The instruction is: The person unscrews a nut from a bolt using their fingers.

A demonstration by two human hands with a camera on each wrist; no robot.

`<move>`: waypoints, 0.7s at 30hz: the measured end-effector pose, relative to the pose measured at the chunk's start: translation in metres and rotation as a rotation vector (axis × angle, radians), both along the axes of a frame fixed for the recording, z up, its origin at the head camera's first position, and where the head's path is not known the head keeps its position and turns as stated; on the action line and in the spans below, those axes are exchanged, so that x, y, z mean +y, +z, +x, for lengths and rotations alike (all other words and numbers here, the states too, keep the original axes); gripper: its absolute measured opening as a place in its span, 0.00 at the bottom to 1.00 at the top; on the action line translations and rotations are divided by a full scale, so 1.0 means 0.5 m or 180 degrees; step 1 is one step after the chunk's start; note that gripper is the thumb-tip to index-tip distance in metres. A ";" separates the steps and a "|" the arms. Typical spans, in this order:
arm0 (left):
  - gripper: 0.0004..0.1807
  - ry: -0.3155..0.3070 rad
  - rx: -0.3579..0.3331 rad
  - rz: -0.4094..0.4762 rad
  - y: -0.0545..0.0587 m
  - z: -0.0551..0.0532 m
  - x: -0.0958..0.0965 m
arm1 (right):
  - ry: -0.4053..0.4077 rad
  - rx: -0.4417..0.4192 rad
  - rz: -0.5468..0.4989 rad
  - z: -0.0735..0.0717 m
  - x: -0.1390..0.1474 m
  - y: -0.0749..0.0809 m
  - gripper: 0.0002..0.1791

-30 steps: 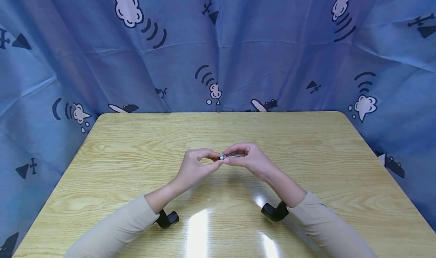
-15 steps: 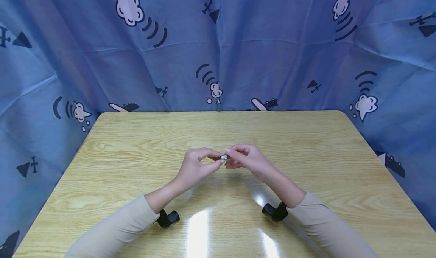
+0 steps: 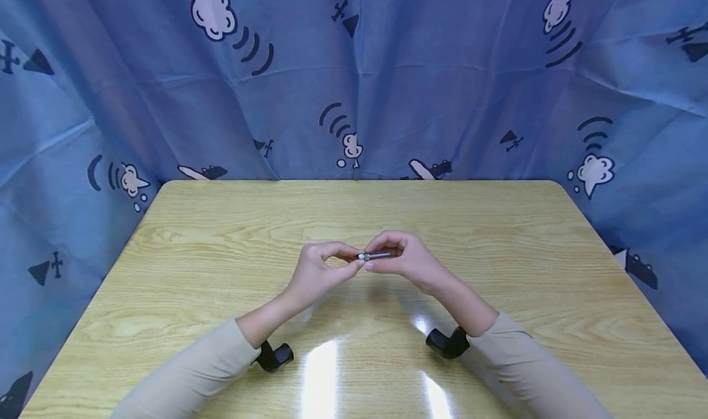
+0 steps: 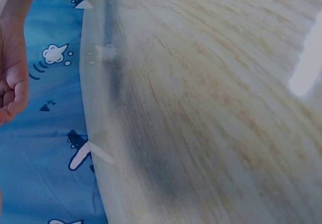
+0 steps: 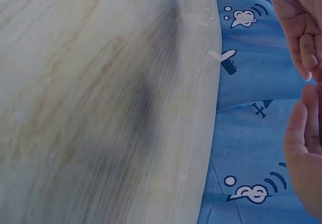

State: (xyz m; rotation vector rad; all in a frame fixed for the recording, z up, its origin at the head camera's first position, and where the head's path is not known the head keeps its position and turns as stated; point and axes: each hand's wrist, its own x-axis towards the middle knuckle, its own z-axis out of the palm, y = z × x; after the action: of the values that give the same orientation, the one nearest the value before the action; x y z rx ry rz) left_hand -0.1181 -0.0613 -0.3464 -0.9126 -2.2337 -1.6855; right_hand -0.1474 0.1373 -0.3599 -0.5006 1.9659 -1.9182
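Note:
A small silver bolt (image 3: 378,255) lies sideways between both hands over the middle of the table, its dark shaft pointing right. Thumb and index finger of the left hand (image 3: 326,265) pinch its bright left end. There a nut-like ring (image 3: 367,257) shows around the shaft. At that ring, the thumb and fingertips of the right hand (image 3: 408,260) hold the bolt from the right, the shaft running toward the palm. In the right wrist view the right hand (image 5: 308,163) and left hand (image 5: 302,32) meet at the edge, the bolt hidden. The left wrist view catches the right hand (image 4: 11,68).
Both hands are above a light wood-grain table (image 3: 221,222). A blue patterned curtain (image 3: 298,99) hangs along its far edge and sides. Black wrist cameras, one on the left wrist (image 3: 275,356) and one on the right wrist (image 3: 447,343), hang under the beige sleeves.
The right thumb rolled up over the bolt half a second ago, covering its shaft, and has now rolled back down, leaving the shaft visible. The left hand keeps its pinch in place.

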 end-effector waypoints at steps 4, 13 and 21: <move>0.05 0.0022 -0.0105 -0.0022 -0.003 0.002 -0.002 | -0.0014 -0.0002 0.0039 0.000 -0.004 -0.003 0.15; 0.05 0.0094 -0.0147 -0.0023 -0.031 -0.013 0.000 | 0.0023 -0.0330 0.0500 -0.007 -0.004 0.000 0.22; 0.05 0.0037 -0.0130 -0.0034 -0.012 -0.002 0.001 | 0.0137 -0.0195 0.0528 -0.001 -0.004 -0.003 0.13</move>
State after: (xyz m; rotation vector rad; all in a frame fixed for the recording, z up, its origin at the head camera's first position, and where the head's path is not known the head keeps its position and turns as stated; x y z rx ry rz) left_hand -0.1189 -0.0608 -0.3526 -0.8735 -2.2716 -1.7040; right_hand -0.1478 0.1350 -0.3614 -0.4297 2.0358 -1.7061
